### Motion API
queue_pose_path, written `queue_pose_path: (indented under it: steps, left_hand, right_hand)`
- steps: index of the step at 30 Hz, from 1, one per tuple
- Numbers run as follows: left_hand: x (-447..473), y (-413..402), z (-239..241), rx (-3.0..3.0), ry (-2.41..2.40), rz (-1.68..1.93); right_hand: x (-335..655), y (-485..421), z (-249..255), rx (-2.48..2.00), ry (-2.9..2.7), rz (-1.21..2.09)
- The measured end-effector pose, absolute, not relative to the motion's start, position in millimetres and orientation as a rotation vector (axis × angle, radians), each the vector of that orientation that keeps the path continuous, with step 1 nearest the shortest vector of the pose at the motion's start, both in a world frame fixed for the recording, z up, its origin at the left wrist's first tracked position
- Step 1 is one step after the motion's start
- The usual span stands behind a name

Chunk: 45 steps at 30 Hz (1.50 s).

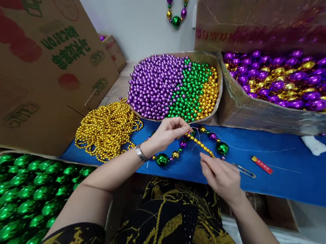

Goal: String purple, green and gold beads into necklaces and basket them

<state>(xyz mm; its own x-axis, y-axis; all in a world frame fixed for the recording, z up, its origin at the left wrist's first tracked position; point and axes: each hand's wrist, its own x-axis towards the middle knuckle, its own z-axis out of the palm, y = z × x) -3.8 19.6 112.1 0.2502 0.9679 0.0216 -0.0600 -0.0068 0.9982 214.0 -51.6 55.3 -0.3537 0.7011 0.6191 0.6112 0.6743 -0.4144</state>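
My left hand (pixel 168 136) is closed in a pinch on a thin clear thread at the upper end of a short strand of gold beads (pixel 202 146). The strand slants down to my right hand (pixel 223 177), whose fingers are pinched around its lower end. Under and between my hands lies a bead necklace with purple, gold and green beads, its large green bead (pixel 222 148) to the right and another green bead (pixel 162 160) to the left. My left hand partly hides the necklace.
Behind my hands stands a box of small purple, green and gold beads (pixel 155 85). Gold bead strands (pixel 105 129) lie left on the blue table (pixel 286 184). A nail clipper (pixel 244 171) and a red utility knife (pixel 261 164) lie right. Large green beads (pixel 23 196) fill a box below left.
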Motion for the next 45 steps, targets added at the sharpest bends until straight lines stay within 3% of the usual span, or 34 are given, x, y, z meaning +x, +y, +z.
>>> queue_pose_path:
  steps: [4,10,17,23,28,33,40,45]
  left_hand:
    - [1.0,14.3,107.7,1.297,0.970,1.055]
    - [3.2,4.3,99.4,1.529,1.022,1.018]
    - [-0.6,3.2,92.8,1.361,1.019,1.069]
    - [-14.3,15.7,92.6,0.521,1.034,1.043]
    - [-21.9,19.7,89.0,0.313,1.007,1.022]
    - [-25.3,12.4,83.4,0.496,0.996,1.041]
    - [-29.3,11.6,87.4,1.252,1.133,1.066]
    - [-29.4,28.5,88.9,1.316,1.180,1.022]
  right_hand:
    - [204.3,-46.3,69.2,-1.126,-1.848,0.342]
    - [171.7,-7.7,59.8,-1.193,-1.309,1.160]
    - [152.8,5.9,60.9,-0.945,-0.992,1.423]
    - [149.7,12.0,51.9,-0.944,-0.847,1.534]
    - [147.3,11.4,45.5,-0.995,-0.953,1.473]
    - [149.4,10.0,41.3,-1.026,-1.136,1.322]
    - [160.1,10.4,46.8,-0.993,-1.478,1.187]
    - [160.4,7.2,46.9,-1.024,-1.557,1.137]
